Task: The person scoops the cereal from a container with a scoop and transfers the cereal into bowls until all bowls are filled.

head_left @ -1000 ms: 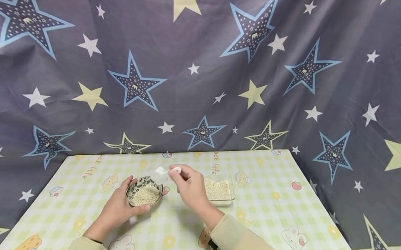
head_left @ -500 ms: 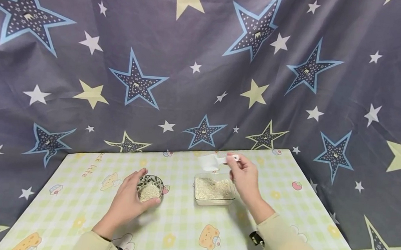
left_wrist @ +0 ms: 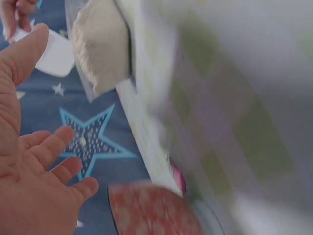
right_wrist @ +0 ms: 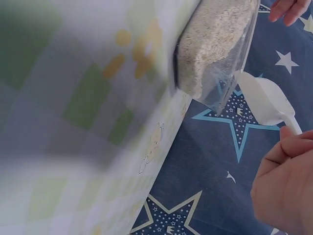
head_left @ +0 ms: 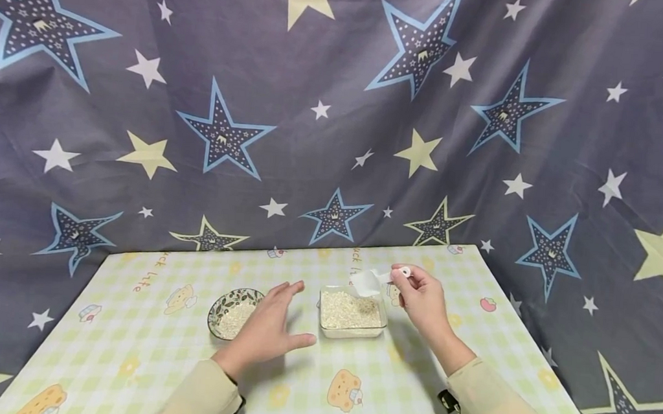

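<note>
In the head view my right hand (head_left: pixel 424 303) pinches the handle of a white scoop (head_left: pixel 366 283). The scoop hangs above the back right part of a clear rectangular container (head_left: pixel 352 333) filled with pale, rice-like grains. The right wrist view has the scoop bowl (right_wrist: pixel 268 102) close to the container's rim, apart from the grains (right_wrist: pixel 210 44). My left hand (head_left: pixel 266 333) holds nothing; its fingers and thumb are spread, pointing toward the container. Partly behind that hand stands a round leaf-patterned bowl (head_left: pixel 219 310) with similar grains. Its reddish outer side (left_wrist: pixel 151 210) shows in the left wrist view.
A green-and-white checked cloth with cartoon prints covers the table (head_left: pixel 157 343). A dark curtain (head_left: pixel 313 147) with stars hangs right behind the table's back edge and along its right side.
My left hand has let go of the bowl and moved right, toward the container. My right hand has carried the scoop from near the bowl to over the container, now slightly lower and farther right.
</note>
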Motion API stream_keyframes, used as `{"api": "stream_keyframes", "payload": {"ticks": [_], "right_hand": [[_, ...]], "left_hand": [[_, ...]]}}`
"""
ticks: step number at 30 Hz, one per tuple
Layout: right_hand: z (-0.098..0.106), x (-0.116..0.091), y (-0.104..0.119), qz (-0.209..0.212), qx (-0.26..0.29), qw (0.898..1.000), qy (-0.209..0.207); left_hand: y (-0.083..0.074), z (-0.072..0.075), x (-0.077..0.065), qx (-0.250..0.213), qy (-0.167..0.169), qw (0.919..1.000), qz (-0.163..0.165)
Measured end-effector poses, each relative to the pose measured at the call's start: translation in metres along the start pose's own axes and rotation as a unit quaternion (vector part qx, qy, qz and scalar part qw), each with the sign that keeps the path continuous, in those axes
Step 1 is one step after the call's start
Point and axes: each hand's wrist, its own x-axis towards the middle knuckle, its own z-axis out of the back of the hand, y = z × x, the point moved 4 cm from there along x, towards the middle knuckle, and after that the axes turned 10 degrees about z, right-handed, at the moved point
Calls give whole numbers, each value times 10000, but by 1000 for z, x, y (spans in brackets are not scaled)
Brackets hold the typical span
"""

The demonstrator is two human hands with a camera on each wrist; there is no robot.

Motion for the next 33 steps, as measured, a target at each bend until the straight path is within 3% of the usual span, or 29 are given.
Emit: {"api": "stream_keyframes", "payload": {"ticks": [10,18,27,33], "right_hand": [[-8,5,-7,-197,65,9991,382],[-14,9,-14,-267,207,9974,630],[-10,12,-19,-193,-11,9956,917],[-12,12,-24,-403,107,9940,1011]], "left_hand": [[-17,-25,23,84,285,9995,111],[-20,-31,32,-185,393,9990,144],[-19,-33,35,-266,442,9985,197],[-20,-33,36,-468,518,9970,332]]}}
